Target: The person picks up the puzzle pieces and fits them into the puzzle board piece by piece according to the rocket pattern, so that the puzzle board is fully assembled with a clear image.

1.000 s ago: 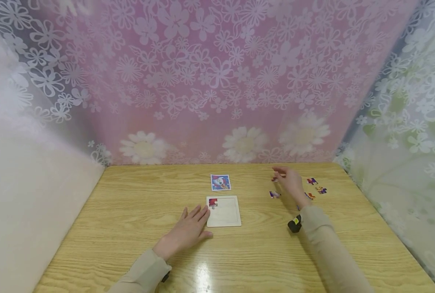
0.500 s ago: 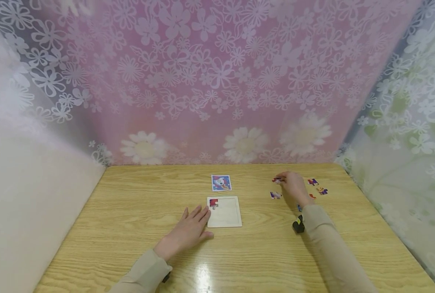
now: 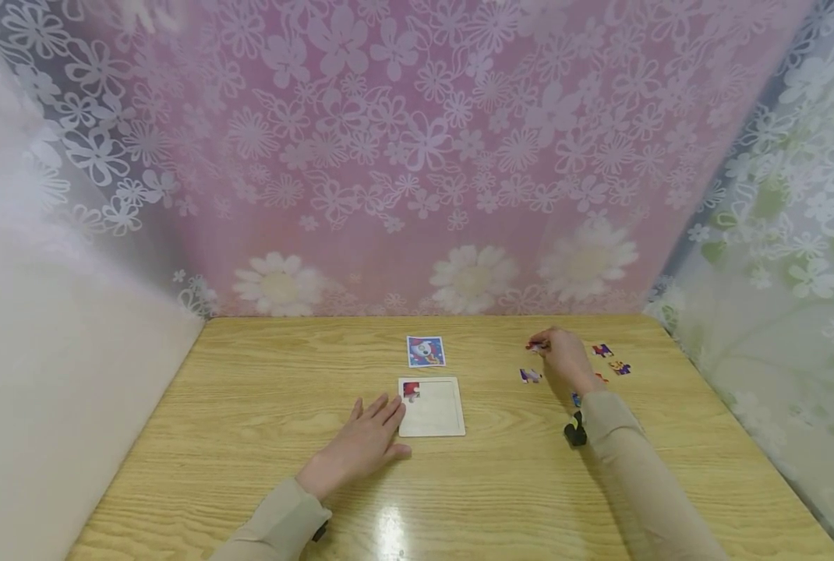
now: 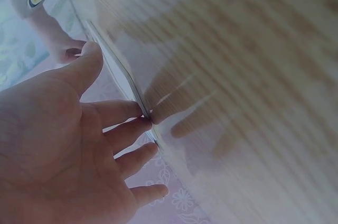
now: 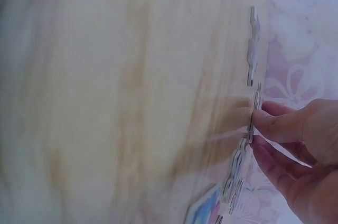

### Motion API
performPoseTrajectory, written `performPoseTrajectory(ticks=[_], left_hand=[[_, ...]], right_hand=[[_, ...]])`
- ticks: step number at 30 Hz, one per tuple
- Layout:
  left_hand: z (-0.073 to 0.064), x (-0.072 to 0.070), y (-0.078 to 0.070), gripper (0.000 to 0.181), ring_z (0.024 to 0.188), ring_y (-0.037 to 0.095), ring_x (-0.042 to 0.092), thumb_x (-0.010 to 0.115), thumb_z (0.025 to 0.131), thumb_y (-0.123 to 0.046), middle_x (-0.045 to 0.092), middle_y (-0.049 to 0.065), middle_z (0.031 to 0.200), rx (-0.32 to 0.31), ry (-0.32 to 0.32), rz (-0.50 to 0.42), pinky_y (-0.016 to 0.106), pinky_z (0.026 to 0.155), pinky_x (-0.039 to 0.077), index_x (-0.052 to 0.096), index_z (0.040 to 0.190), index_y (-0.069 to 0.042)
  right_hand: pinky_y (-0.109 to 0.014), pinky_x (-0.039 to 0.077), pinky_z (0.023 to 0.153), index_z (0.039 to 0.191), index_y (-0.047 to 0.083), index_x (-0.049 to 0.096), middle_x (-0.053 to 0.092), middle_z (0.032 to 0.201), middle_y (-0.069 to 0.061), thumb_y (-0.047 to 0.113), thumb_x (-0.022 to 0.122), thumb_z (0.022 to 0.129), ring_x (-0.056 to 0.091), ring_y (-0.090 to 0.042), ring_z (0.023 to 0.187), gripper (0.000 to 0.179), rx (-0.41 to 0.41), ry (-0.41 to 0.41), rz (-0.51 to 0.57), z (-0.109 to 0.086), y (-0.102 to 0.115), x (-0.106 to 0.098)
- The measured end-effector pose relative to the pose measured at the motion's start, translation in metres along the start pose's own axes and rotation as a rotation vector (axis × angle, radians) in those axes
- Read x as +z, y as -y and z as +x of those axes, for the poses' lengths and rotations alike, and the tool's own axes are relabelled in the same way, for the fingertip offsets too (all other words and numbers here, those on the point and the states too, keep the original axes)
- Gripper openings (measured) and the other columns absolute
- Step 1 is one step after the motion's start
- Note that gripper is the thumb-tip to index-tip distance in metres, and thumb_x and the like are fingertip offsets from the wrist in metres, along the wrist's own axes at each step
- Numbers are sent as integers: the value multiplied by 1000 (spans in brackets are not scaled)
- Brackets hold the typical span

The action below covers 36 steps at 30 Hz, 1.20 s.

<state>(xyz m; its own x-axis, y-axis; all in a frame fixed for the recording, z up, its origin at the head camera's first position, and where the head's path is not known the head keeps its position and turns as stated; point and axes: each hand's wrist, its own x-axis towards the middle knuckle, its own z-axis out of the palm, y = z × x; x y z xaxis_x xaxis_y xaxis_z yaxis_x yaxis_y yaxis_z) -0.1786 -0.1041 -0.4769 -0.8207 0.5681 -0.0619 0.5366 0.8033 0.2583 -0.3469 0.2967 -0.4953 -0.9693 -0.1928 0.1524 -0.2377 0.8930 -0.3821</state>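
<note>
My left hand lies with its fingers extended, the fingertips touching the left edge of a white square puzzle tray. One red and purple puzzle piece sits in the tray's upper left corner. To the right, my right hand pinches a reddish jigsaw piece between thumb and fingers, at table level. The right wrist view shows the thumb on this piece, seen edge-on. Just in front of that hand is a purple and white piece.
A small picture card of a white cartoon figure lies behind the tray. Right of my right hand are a red and purple piece and an orange and purple piece. A blue piece is partly hidden by the right wrist. Floral curtains bound the wooden table.
My right hand has come down onto the reddish piece, its fingers closing around it, and then stays almost still. The left hand keeps its place at the tray.
</note>
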Motion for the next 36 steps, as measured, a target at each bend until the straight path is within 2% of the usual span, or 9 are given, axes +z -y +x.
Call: performPoseTrajectory(ticks=[6,9,12,18,23,27,30,36], left_hand=[[1,3,1,71,150,39,27,53,103,-46,31,18,163,0,5,7,66,118,21,38,154,2],[1,3,1,71,150,40,28,54,103,-45,32,18,162,4,1,2,66,118,22,39,154,2],[1,3,1,71,150,40,28,54,103,-45,32,19,162,5,-2,-1,66,118,22,39,153,2],[2,3,1,71,150,40,28,56,102,-44,34,19,161,-6,-1,-26,66,118,21,39,153,3],[3,4,2,71,150,40,27,56,102,-44,34,19,161,-14,1,-35,66,119,20,40,153,2],[4,5,3,71,151,39,26,55,103,-45,34,18,162,-16,2,-32,66,119,19,40,153,2],[4,6,4,71,151,39,26,55,103,-45,33,18,162,-16,1,-24,65,119,19,39,154,1],[4,7,4,71,151,39,26,55,103,-45,34,18,162,-18,-3,-19,66,119,19,40,154,1]], right_hand=[[-56,55,83,118,-7,72,66,106,-25,-4,69,92,64,-44,95,26,-39,0,-59,-1,0,-4],[-56,55,83,115,-7,71,66,105,-25,-3,71,91,64,-43,94,25,-27,-3,-41,-2,1,-6],[-53,56,82,112,-5,70,64,103,-23,-3,73,90,64,-40,93,22,-7,-24,1,-4,1,-6],[-48,57,73,109,1,72,64,106,-20,-2,69,94,65,-35,88,16,12,-64,106,-9,2,-6],[-45,58,71,114,3,74,68,110,-22,3,66,98,68,-34,88,18,58,-80,185,-11,4,-7],[-37,59,69,118,3,73,71,112,-22,8,64,100,70,-31,88,21,95,-62,303,-11,10,-10],[-34,59,68,120,2,72,72,111,-21,10,64,100,71,-32,88,23,84,-47,349,-13,18,-12],[-43,60,71,121,2,73,73,108,-20,11,66,100,71,-35,89,24,23,-64,368,-17,34,-10]])
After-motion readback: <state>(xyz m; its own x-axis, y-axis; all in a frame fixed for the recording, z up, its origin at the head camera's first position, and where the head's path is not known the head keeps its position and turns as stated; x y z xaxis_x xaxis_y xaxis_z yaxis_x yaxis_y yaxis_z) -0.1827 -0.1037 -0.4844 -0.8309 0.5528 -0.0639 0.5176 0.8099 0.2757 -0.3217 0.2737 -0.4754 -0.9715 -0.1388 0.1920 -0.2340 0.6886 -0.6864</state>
